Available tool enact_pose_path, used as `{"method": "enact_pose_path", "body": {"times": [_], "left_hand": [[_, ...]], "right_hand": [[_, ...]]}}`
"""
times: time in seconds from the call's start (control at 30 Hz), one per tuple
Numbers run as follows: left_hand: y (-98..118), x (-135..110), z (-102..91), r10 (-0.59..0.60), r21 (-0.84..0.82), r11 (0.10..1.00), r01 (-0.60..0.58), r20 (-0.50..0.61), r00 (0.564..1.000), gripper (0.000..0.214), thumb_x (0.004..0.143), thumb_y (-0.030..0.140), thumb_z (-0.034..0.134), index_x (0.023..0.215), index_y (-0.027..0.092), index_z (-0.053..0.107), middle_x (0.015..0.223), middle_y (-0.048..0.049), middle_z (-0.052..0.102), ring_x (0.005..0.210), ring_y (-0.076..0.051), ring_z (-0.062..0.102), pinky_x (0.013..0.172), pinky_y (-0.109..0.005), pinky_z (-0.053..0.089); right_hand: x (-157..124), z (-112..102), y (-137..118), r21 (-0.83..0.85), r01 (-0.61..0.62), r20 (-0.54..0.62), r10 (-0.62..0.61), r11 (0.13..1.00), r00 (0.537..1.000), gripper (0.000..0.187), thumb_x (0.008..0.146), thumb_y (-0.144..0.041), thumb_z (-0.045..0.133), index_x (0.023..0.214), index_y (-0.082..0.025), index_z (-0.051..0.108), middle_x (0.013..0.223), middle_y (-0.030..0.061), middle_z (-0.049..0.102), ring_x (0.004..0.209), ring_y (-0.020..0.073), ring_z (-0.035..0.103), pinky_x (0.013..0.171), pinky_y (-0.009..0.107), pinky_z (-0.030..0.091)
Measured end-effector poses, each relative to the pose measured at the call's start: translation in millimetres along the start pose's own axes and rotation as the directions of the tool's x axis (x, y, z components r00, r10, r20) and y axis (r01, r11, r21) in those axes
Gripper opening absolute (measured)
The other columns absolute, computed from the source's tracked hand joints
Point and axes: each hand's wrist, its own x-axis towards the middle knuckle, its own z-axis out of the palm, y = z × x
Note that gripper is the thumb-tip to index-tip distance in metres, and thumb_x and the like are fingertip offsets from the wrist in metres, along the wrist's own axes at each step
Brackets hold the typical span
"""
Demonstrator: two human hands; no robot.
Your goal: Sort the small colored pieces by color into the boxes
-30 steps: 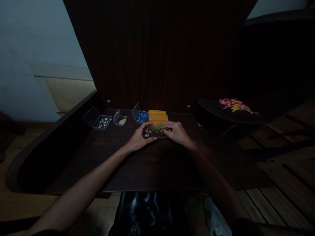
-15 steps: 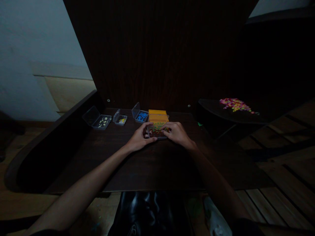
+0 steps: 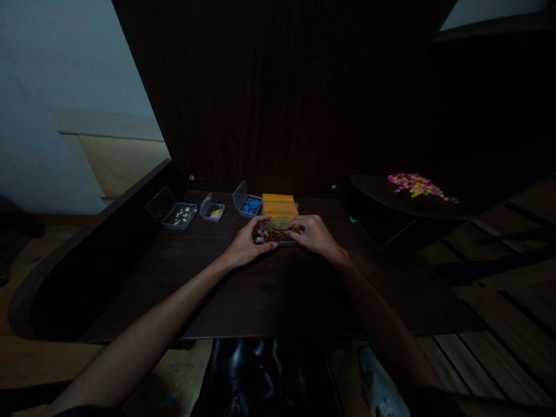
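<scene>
A clear plastic box (image 3: 284,243) with small red, green and brownish pieces in it stands on the dark wooden table. My left hand (image 3: 251,240) grips its left side, the thumb along the near edge and the fingers round the far corner. My right hand (image 3: 313,234) is over the box's right part, thumb and fingertips pinched together among the pieces. Whatever may be between those fingertips is too small to make out. Right behind the box is a yellow-orange box (image 3: 279,204), partly covered by the clear lid.
Open clear boxes stand to the left: one with blue pieces (image 3: 251,205), a small one with yellow and white pieces (image 3: 214,212), one with pale pieces (image 3: 182,216). A heap of pink and yellow pieces (image 3: 416,185) lies on the raised shelf (image 3: 373,194) at right. A green scrap (image 3: 353,219) lies near it.
</scene>
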Motion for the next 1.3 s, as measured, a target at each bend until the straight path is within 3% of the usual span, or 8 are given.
{"method": "enact_pose_path", "body": {"times": [0.23, 0.43, 0.6, 0.7, 0.77, 0.87, 1.07, 1.3], "left_hand": [[-0.8, 0.8, -0.6, -0.006, 0.008, 1.000, 0.006, -0.007, 1.000, 0.067, 0.064, 0.022, 0.078, 0.123, 0.017, 0.046, 0.113, -0.0091, 0.059, 0.092, -0.017, 0.062, 0.088, -0.040, 0.054], [-2.5, 1.0, -1.3, 0.013, 0.021, 1.000, -0.013, -0.007, 1.000, 0.065, 0.065, 0.022, 0.078, 0.122, 0.018, 0.047, 0.126, -0.0113, 0.053, 0.095, -0.016, 0.061, 0.087, -0.037, 0.054], [-2.8, 1.2, -1.8, 0.000, 0.010, 1.000, 0.000, 0.006, 1.000, 0.068, 0.065, 0.021, 0.078, 0.125, 0.018, 0.045, 0.119, -0.0111, 0.057, 0.094, -0.018, 0.063, 0.089, -0.040, 0.053], [-2.4, 1.2, -2.3, 0.001, 0.011, 1.000, -0.001, 0.001, 1.000, 0.069, 0.065, 0.022, 0.077, 0.125, 0.016, 0.044, 0.117, -0.0112, 0.059, 0.095, -0.019, 0.064, 0.091, -0.041, 0.052], [-2.4, 1.3, -2.9, 0.005, 0.019, 1.000, -0.005, -0.006, 1.000, 0.067, 0.066, 0.022, 0.077, 0.124, 0.016, 0.044, 0.118, -0.0121, 0.059, 0.096, -0.020, 0.064, 0.090, -0.041, 0.053], [-3.9, 2.4, -4.3, 0.022, 0.023, 1.000, -0.021, -0.005, 1.000, 0.065, 0.067, 0.023, 0.076, 0.123, 0.016, 0.045, 0.122, -0.0130, 0.057, 0.100, -0.021, 0.063, 0.090, -0.040, 0.053], [-8.0, 4.8, -6.2, 0.036, 0.046, 0.998, -0.035, -0.018, 0.999, 0.064, 0.067, 0.023, 0.076, 0.123, 0.017, 0.046, 0.126, -0.0122, 0.055, 0.101, -0.021, 0.062, 0.090, -0.040, 0.053], [-6.9, 4.5, -6.2, 0.044, 0.060, 0.997, -0.042, -0.025, 0.999, 0.064, 0.067, 0.023, 0.076, 0.123, 0.018, 0.046, 0.127, -0.0122, 0.055, 0.102, -0.020, 0.061, 0.091, -0.040, 0.053]], "right_hand": [[-0.2, -7.7, -2.6, 0.022, -0.040, -0.094, 0.042, 0.999, 0.995, 0.023, 0.077, -0.014, 0.058, 0.094, -0.017, 0.074, 0.087, 0.0060, 0.074, 0.071, 0.0163, 0.063, 0.068, 0.027, 0.047], [-1.6, -4.3, -3.1, 0.024, -0.080, -0.039, 0.081, 0.996, 0.996, 0.026, 0.077, -0.015, 0.056, 0.096, -0.020, 0.074, 0.088, 0.0045, 0.074, 0.069, 0.0162, 0.064, 0.068, 0.027, 0.047], [-2.5, -8.9, -14.9, 0.181, 0.018, -0.050, -0.010, 0.983, 0.999, 0.020, 0.076, -0.018, 0.059, 0.089, -0.015, 0.074, 0.079, 0.0046, 0.072, 0.060, 0.0125, 0.057, 0.058, 0.023, 0.042], [-3.7, -14.0, -24.9, 0.347, 0.091, 0.139, -0.147, 0.933, 0.979, 0.017, 0.077, -0.025, 0.063, 0.086, -0.014, 0.073, 0.069, 0.0015, 0.066, 0.052, 0.0088, 0.047, 0.051, 0.021, 0.037], [-4.5, -13.8, -30.1, 0.408, 0.084, 0.330, -0.233, 0.909, 0.915, 0.019, 0.078, -0.030, 0.065, 0.086, -0.015, 0.074, 0.066, -0.0002, 0.064, 0.052, 0.0083, 0.047, 0.051, 0.020, 0.036], [-4.9, -6.1, -34.6, 0.368, 0.036, 0.514, -0.235, 0.929, 0.825, 0.018, 0.081, -0.029, 0.064, 0.088, -0.016, 0.074, 0.061, -0.0022, 0.062, 0.053, 0.0081, 0.050, 0.052, 0.019, 0.037], [-4.2, 12.5, -34.5, 0.187, 0.073, 0.568, -0.168, 0.980, 0.806, 0.015, 0.082, -0.024, 0.064, 0.093, -0.017, 0.073, 0.061, -0.0035, 0.062, 0.055, 0.0080, 0.055, 0.059, 0.020, 0.037], [-3.8, 14.3, -32.1, 0.110, 0.087, 0.612, -0.136, 0.990, 0.779, 0.016, 0.083, -0.028, 0.063, 0.094, -0.019, 0.072, 0.068, -0.0021, 0.066, 0.062, 0.0101, 0.058, 0.067, 0.022, 0.038]]}}
